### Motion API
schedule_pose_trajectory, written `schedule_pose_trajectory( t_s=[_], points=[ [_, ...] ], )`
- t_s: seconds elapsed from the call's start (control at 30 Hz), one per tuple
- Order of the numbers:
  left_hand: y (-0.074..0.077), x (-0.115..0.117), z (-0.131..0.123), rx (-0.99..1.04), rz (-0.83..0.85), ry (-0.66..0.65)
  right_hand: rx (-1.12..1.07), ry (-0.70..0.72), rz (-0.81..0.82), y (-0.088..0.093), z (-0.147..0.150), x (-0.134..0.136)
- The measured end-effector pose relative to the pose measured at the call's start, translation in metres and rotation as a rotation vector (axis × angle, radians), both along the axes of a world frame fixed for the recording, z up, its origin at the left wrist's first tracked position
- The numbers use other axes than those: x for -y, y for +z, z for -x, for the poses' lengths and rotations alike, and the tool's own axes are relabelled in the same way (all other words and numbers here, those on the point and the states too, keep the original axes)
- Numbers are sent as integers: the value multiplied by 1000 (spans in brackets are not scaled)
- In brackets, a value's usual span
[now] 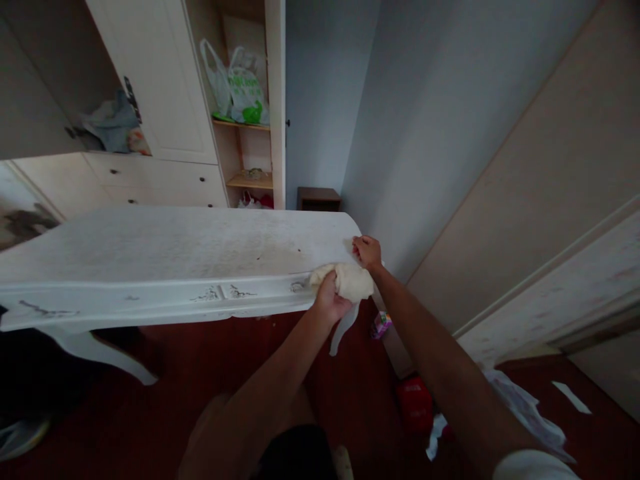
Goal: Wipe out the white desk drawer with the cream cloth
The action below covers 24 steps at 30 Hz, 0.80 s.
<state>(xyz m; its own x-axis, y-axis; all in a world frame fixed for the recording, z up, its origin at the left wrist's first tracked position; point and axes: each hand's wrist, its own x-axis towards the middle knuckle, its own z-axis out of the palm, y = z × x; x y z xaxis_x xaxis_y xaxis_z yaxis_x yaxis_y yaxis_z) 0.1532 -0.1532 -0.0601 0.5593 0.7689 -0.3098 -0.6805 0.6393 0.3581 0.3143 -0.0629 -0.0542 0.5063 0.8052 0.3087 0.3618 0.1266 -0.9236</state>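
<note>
My left hand (331,303) is closed around a folded cream cloth (356,283), thumb on top, at the front edge of a white table (165,243) near its right end. Just behind the cloth, my right hand (367,252) rests at the table's right corner with its fingers curled together; whatever they pinch, if anything, is too small to make out. Greyish smudges and a few dark specks mark the tabletop. Carved trim runs along the table's front, and one curved leg (107,353) shows at the left.
Behind the table stands a cream wardrobe (160,87) with open doors and a plastic bag (247,93) on a shelf. A small brown cabinet (319,198) sits by the wall. On the red-brown floor lie a red box (415,403), a pink package (381,325) and clear plastic wrap (525,410).
</note>
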Motion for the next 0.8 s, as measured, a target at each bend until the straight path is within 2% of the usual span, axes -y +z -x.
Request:
schedule_pose_trajectory(
  t_s=[0.13,0.3,0.4,0.5,0.57,0.6,0.7,0.8],
  points=[
    [36,-6,39,-82,-160,-6,-103,14,-18,1,-1,2],
    [84,-26,84,-287,-504,110,-104,-3,-35,3,5,7],
    [109,-51,102,-460,-691,259,-103,-5,-46,5,6,9],
    [125,-77,117,-848,-929,549,-89,-13,-46,6,6,10],
    [126,-89,129,-1277,-1066,657,-86,-15,-46,6,6,10],
    [123,-94,136,-1505,-1122,632,-86,-14,-48,6,6,10],
    [102,-103,156,-2023,-1275,359,-72,-13,-60,5,6,10],
    [74,-114,172,-2207,-1483,101,-42,-15,-54,4,5,10]
  ],
)
